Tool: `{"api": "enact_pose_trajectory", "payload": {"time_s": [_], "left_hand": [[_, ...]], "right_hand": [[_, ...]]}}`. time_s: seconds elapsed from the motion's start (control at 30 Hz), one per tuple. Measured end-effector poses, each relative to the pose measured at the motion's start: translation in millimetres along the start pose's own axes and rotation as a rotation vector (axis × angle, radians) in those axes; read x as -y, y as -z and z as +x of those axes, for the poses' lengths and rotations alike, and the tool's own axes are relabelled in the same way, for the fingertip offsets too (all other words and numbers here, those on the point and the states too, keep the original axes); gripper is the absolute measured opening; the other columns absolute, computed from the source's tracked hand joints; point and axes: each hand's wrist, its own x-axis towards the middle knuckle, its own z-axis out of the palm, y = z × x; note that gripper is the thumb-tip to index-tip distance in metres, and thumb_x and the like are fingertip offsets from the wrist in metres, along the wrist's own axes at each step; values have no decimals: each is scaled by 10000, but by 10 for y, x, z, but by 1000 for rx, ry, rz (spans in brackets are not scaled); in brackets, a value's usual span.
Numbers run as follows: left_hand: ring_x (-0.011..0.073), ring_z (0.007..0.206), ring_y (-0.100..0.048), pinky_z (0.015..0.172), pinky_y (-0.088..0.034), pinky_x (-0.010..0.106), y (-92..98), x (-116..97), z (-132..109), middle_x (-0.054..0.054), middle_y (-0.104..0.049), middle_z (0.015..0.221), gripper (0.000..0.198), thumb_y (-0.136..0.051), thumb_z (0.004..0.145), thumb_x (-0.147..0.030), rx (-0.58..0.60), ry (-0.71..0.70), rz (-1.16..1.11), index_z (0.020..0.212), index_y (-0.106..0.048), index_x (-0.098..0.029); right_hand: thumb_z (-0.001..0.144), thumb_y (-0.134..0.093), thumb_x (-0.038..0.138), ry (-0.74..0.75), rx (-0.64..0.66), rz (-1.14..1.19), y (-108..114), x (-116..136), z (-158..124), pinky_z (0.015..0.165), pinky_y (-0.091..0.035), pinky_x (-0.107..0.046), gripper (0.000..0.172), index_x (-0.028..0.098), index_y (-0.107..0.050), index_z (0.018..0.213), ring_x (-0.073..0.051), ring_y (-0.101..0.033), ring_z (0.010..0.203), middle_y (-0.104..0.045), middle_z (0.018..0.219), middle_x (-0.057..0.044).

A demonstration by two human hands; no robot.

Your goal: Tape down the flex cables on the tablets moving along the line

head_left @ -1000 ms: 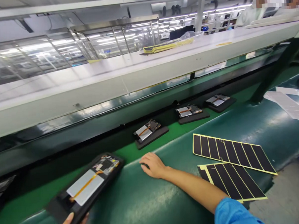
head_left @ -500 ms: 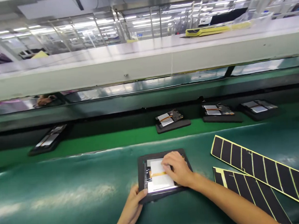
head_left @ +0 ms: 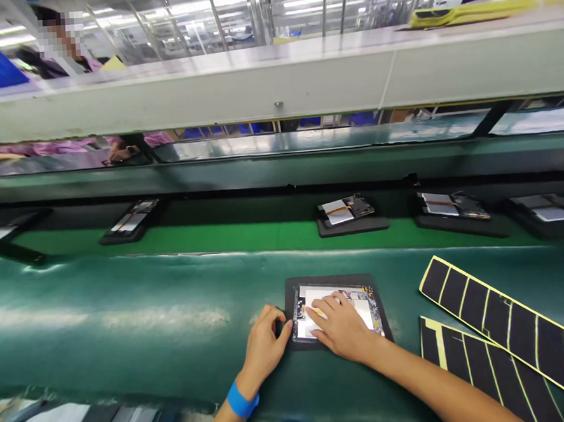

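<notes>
Head view: right hand [head_left: 344,329] rests, grip loosely open, on a flat white-panelled electronic device [head_left: 362,309] atop a black rectangular pad [head_left: 329,280]. Left hand [head_left: 265,340] is half-open too, just by the pad's left edge.

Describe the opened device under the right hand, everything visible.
The opened device is rectangular, with a pale, smooth-looking panel and a speckled circuit board along its right end. It lies flat, insides up, on a black pad on the green worktop. The right hand rests on it, hiding its middle.
</notes>
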Motion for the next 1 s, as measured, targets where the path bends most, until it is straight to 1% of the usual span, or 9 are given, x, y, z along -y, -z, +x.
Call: {"api": "enact_pose_trajectory", "payload": {"time_s": [0.13, 0.27, 0.4, 0.57, 0.63, 0.7, 0.77, 0.87, 1.0], "left_hand": [[162, 720, -571, 690, -427, 287, -46, -175, 127, 7, -570, 849, 169, -537, 909, -352, 15, -23, 60, 799, -563, -227], [151, 711, -567, 660, -378, 274, -91, -280, 228, -3, -561, 834, 185, -563, 910, -329, 25, -32, 140, 757, -538, -228], [153, 706, -565, 634, -346, 270, -120, -323, 292, -6, -546, 798, 190, -599, 883, -275, 24, -50, 209, 717, -523, -224], [158, 712, -586, 656, -401, 273, -72, -298, 294, 8, -576, 782, 162, -534, 886, -187, 27, -109, 225, 732, -573, -219], [169, 788, -622, 720, -458, 277, -27, -260, 245, 32, -622, 856, 171, -494, 906, -172, 35, -155, 209, 814, -631, -218], [197, 962, -644, 843, -500, 298, 10, -215, 169, 71, -659, 1030, 203, -491, 926, -196, 49, -213, 190, 967, -688, -221], [240, 1104, -614, 934, -512, 351, 26, -172, 85, 99, -638, 1225, 290, -510, 942, -233, 65, -297, 221, 1166, -695, -242], [281, 1128, -587, 926, -538, 416, 8, -130, -11, 111, -595, 1350, 398, -526, 964, -262, 74, -427, 366, 1348, -631, -281], [296, 1113, -579, 874, -565, 434, -35, -111, -51, 126, -600, 1341, 411, -515, 976, -244, 30, -506, 508, 1376, -607, -257]], "right_hand": [[949, -662, 422, -25, -6, -33, -41, 15, -22, 972, -384, -493, 488, 190, -578, 1370, -302, -593, 1031, -675, 1200, -141], [952, -655, 436, -23, -9, -41, -65, 27, -41, 993, -380, -502, 494, 180, -579, 1369, -307, -588, 1048, -671, 1215, -148], [953, -655, 433, -10, -21, -55, -78, 35, -41, 1005, -374, -504, 489, 159, -586, 1352, -305, -587, 1048, -674, 1210, -147], [959, -646, 433, -7, -1, -59, -60, 44, -29, 1000, -377, -505, 484, 164, -582, 1357, -307, -587, 1048, -677, 1212, -144], [961, -644, 434, -7, 9, -56, -48, 47, -24, 994, -377, -504, 489, 171, -575, 1367, -309, -589, 1048, -676, 1211, -147], [962, -642, 434, -5, 11, -53, -39, 49, -21, 990, -375, -500, 489, 176, -572, 1371, -308, -589, 1049, -675, 1214, -149], [960, -645, 433, -5, 5, -51, -36, 52, -22, 989, -370, -495, 486, 173, -576, 1366, -309, -588, 1056, -673, 1222, -151], [964, -639, 438, -3, -14, -58, -36, 56, -29, 994, -358, -485, 472, 163, -588, 1344, -302, -586, 1063, -677, 1219, -146], [979, -617, 445, 6, -29, -93, -25, 56, -35, 1001, -345, -474, 467, 146, -588, 1337, -286, -585, 1065, -682, 1211, -127]]}}
